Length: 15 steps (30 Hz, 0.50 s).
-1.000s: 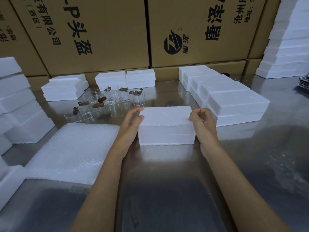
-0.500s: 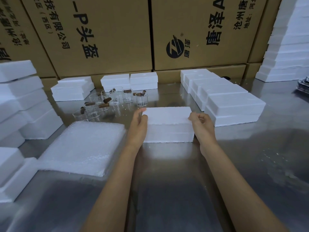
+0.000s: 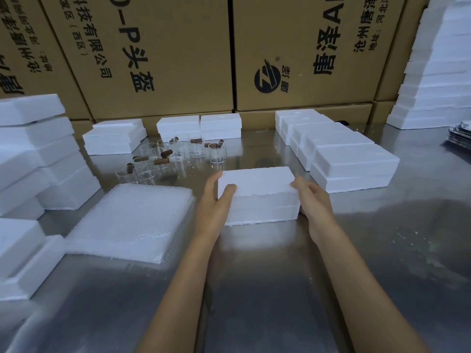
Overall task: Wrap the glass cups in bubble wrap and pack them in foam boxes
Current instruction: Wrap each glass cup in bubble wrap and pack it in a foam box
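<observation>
Squarely, both hands [image 3: 215,207] [image 3: 314,203] clasp grainy rectangular foam box [image 3: 257,186], steel table [image 3: 267,289]

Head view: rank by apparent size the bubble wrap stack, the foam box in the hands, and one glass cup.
1. Bubble wrap stack, largest, though nearer the camera.
2. Foam box.
3. Glass cup, clearly smallest.

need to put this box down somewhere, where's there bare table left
Bare steel table: the near strip under the forearms, and right of the white foam box held by the left hand and right hand. Crowded: clear glass cups behind, bubble wrap stack left, row of closed foam boxes behind right.
</observation>
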Each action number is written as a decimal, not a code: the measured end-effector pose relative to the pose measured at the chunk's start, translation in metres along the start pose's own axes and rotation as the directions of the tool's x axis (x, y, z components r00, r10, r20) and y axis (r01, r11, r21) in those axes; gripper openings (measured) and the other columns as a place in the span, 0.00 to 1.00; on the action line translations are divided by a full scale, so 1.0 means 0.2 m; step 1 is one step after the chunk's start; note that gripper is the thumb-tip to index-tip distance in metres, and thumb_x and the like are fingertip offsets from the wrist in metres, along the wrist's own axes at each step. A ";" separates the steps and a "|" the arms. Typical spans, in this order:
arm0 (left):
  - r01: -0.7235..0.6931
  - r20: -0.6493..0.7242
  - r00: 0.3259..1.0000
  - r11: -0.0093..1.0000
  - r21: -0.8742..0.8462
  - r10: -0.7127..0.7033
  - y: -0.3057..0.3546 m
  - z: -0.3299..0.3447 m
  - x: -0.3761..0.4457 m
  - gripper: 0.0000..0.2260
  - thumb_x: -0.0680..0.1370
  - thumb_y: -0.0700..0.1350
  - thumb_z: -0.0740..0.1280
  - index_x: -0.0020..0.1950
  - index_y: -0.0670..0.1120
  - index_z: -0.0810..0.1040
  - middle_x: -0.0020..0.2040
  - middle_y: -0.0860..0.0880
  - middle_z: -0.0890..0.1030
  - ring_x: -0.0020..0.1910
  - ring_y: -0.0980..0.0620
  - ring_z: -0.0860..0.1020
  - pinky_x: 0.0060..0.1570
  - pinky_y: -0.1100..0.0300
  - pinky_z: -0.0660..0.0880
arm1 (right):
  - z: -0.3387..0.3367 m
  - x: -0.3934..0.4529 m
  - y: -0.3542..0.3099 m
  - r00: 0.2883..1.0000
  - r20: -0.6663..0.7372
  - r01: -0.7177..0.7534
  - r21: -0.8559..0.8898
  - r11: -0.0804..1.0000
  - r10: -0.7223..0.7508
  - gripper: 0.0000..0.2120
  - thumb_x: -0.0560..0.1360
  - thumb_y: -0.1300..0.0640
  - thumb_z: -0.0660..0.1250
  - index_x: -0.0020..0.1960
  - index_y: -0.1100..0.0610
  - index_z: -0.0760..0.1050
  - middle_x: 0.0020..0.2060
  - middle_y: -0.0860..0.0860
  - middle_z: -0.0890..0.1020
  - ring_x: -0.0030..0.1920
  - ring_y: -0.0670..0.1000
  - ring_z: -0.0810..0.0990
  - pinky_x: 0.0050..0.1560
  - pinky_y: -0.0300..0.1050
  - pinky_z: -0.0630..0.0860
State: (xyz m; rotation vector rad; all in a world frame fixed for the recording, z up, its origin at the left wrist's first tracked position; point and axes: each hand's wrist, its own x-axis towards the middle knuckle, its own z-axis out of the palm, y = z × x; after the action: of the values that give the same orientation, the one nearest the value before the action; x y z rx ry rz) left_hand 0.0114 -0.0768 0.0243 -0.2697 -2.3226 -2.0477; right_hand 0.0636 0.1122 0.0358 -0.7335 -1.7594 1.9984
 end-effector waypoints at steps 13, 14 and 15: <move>0.048 0.221 0.975 0.996 -0.075 -0.030 0.10 0.20 -0.21 0.09 0.77 0.49 0.70 0.55 0.60 0.77 0.53 0.43 0.82 0.52 0.46 0.82 0.58 0.50 0.78 | -0.24 -0.17 -0.08 0.772 -0.260 0.243 -0.723 0.647 -0.580 0.11 0.76 0.60 0.61 0.56 0.57 0.77 0.49 0.54 0.81 0.51 0.59 0.74 0.48 0.51 0.71; 0.046 0.240 0.970 0.996 -0.083 -0.025 0.10 0.26 -0.22 0.09 0.77 0.49 0.71 0.55 0.59 0.76 0.51 0.45 0.82 0.50 0.47 0.82 0.57 0.50 0.78 | -0.26 -0.18 -0.09 0.726 -0.224 0.259 -0.787 0.560 -0.650 0.13 0.75 0.62 0.62 0.58 0.58 0.77 0.52 0.56 0.81 0.55 0.61 0.74 0.51 0.54 0.72; 0.043 0.251 0.968 0.995 -0.091 -0.019 0.10 0.32 -0.23 0.09 0.77 0.49 0.71 0.55 0.59 0.76 0.46 0.49 0.81 0.46 0.48 0.81 0.52 0.52 0.78 | -0.28 -0.19 -0.10 0.696 -0.177 0.274 -0.831 0.485 -0.696 0.13 0.74 0.63 0.63 0.58 0.59 0.78 0.54 0.57 0.81 0.56 0.61 0.73 0.54 0.55 0.70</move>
State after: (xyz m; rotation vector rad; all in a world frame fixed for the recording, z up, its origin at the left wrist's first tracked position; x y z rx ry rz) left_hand 0.0657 -0.0160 0.0294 -0.5271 -2.3789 -2.2632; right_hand 0.1258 0.1364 0.0558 -0.7274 -2.1014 0.5116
